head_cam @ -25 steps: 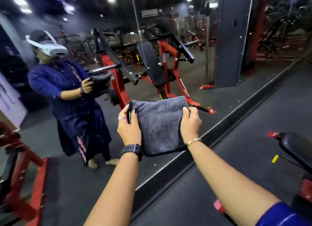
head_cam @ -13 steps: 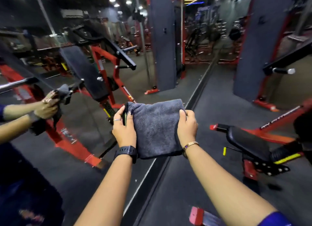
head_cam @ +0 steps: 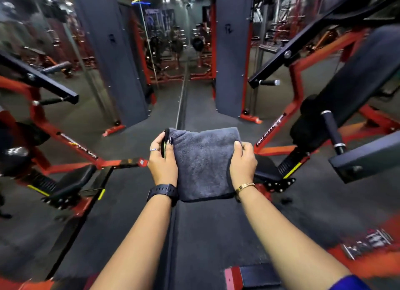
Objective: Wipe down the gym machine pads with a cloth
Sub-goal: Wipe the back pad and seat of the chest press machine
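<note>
Grey folded cloth [head_cam: 204,164], left hand [head_cam: 162,163], right hand [head_cam: 242,162] gripping its sides

Left hand [head_cam: 162,161]; right hand [head_cam: 242,162]; both gripping.

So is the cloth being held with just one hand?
No, the cloth is gripped by the left hand at its left edge and by the right hand at its right edge.

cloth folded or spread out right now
Folded: the grey cloth is a thick compact square with doubled edges, gripped at its sides by the left hand and right hand.
</note>
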A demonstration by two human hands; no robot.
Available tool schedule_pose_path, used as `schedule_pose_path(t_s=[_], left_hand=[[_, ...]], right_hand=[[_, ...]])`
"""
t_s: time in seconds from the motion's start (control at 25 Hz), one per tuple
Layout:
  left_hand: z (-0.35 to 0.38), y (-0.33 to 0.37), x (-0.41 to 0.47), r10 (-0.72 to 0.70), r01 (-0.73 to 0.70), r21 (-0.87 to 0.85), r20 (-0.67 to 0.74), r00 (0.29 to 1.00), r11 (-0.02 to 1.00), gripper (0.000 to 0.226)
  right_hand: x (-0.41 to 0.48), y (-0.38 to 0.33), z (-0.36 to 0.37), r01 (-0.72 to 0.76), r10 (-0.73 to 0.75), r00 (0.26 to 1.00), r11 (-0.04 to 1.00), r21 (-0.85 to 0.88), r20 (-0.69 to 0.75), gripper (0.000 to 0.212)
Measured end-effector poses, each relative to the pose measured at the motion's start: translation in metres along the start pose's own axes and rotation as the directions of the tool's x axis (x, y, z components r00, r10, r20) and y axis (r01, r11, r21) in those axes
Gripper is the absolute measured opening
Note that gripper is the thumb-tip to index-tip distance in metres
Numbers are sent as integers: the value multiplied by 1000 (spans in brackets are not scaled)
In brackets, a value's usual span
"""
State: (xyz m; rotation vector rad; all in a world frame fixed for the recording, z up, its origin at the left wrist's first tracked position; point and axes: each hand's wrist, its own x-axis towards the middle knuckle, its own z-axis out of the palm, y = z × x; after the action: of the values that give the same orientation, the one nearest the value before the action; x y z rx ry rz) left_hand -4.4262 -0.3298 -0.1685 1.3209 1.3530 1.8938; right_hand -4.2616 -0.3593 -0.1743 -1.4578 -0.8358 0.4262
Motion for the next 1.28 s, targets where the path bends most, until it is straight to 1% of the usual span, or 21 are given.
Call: schedule_pose_path(t_s=[0.08, 0.24, 0.52, 0.6, 0.72, 0.84, 0.92, 1.0, 1.2, 1.28], left_hand=[[15, -13, 14, -25, 25, -1, 26, 999, 1000, 25], [58, -37, 51, -51, 53, -13, 118, 992, 998, 21], [157, -51, 117, -59, 67, -41, 174, 983, 997, 25], [187, -54, 135, -46, 60, -63, 202, 978, 996, 24], [224, -65, 156, -31, 54, -83, 255, 966, 995, 23], [277, -92, 175, -59, 98, -108, 317, 947, 989, 23], [320, -112, 186, -105, 154, -108, 367, 924, 982, 25], [364, -126, 200, -114, 178, -111, 432, 894, 978, 25], [467, -141, 251, -49, 179, -153, 612, 789, 972, 28], [498, -149, 261, -41, 199, -157, 678, 734, 967, 29]], right_hand=[[16, 8, 9, -1, -1, 999, 999, -33, -36, 23], [61, 28, 34, -52, 50, 993, 998, -19, -104, 24], [174, 32, 63, -24, 16, 983, 999, -42, -181, 23], [203, 34, 69, -27, 19, 975, 999, -35, -222, 22], [234, 43, 76, -69, 54, 959, 997, -46, -278, 24], [274, 63, 82, -95, 67, 930, 994, -59, -361, 23], [309, 78, 85, -111, 72, 903, 991, -68, -423, 22], [345, 88, 88, -133, 75, 858, 988, -79, -507, 22], [420, 98, 99, -174, 89, 760, 982, -69, -644, 24], [442, 105, 104, -190, 83, 708, 979, -76, -701, 24]])
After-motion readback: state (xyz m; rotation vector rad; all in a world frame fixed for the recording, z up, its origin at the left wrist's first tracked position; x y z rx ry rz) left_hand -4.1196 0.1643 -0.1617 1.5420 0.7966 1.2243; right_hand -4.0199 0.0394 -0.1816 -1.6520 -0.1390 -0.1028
